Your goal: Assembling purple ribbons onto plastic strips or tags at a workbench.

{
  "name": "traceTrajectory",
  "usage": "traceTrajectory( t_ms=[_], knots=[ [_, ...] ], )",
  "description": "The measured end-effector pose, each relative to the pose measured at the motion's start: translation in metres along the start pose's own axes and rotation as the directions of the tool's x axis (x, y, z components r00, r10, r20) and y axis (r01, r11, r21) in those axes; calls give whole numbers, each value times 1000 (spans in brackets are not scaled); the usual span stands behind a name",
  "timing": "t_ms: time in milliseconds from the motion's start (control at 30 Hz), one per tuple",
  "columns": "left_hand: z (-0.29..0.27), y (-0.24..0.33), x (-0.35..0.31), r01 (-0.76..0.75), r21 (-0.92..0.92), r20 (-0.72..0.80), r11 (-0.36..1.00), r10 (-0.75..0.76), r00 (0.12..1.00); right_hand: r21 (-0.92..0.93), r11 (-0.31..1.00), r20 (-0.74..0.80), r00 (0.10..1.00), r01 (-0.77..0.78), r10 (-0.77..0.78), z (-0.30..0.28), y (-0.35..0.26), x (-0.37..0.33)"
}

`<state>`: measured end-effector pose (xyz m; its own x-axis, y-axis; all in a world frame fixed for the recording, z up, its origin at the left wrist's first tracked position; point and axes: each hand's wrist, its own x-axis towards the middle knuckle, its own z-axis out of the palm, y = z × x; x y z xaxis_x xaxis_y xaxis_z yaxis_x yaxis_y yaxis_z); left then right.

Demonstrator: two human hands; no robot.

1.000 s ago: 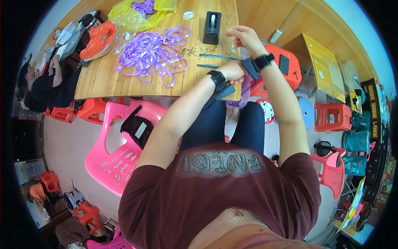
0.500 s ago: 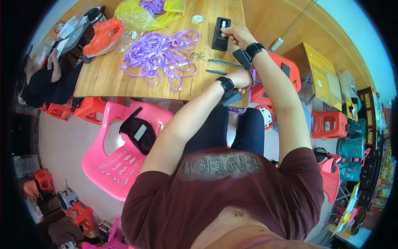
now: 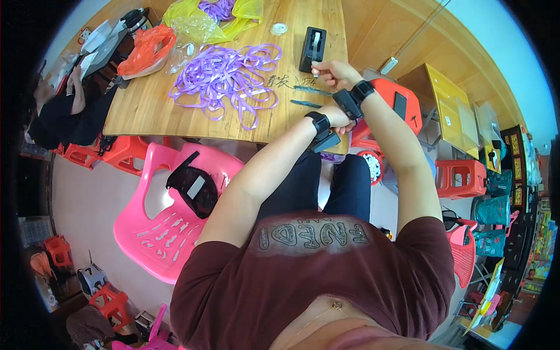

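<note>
A black tape dispenser [image 3: 307, 60] with a pale roll in it stands at the far right of the wooden table. Just in front of it, my right hand [image 3: 338, 74] pinches a short, whitish piece of tape [image 3: 315, 73] between thumb and forefinger. My left hand [image 3: 339, 115] is closed at the table's near right edge, below the right wrist. Its fingers are partly covered by the right wrist's black device, so what they hold is hidden. Left of both hands lies a loose heap of purple ribbon [image 3: 219, 76]. Two dark green strips [image 3: 304, 104] rest beside my left hand.
A yellow plastic bag [image 3: 248, 23] holding purple ribbon and a clear tape roll [image 3: 279, 28] are at the back. An orange bag [image 3: 146, 49] lies left. A red stool [image 3: 391, 96] with a phone stands right. A pink chair [image 3: 140, 210] is near my left arm.
My right hand has pulled back from the dispenser's top toward me, with a piece of tape in its fingers. My left hand stays almost where it was.
</note>
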<state>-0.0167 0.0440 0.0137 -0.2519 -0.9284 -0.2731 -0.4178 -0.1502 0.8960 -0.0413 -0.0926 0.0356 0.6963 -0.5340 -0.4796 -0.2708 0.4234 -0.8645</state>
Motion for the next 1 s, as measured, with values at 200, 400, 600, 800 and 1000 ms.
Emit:
traceTrajectory(
  t_ms=[200,400,600,800,1000],
  knots=[
    [-2,4,-11,29,-2,-70,1000,-29,997,-276,961,-136,990,-2,-37,26,-10,-22],
    [6,9,0,-22,26,-90,999,25,996,-266,961,-129,986,70,-107,-19,-1,-48],
    [3,2,2,44,5,-37,999,-44,998,-512,844,-11,981,159,-192,-72,7,-110],
    [3,7,2,56,-24,-38,998,-57,998,-848,487,111,968,211,-226,-88,15,-128],
    [7,8,-3,83,-30,-54,996,-85,995,-931,242,220,950,272,-221,-84,16,-114]
  ],
)
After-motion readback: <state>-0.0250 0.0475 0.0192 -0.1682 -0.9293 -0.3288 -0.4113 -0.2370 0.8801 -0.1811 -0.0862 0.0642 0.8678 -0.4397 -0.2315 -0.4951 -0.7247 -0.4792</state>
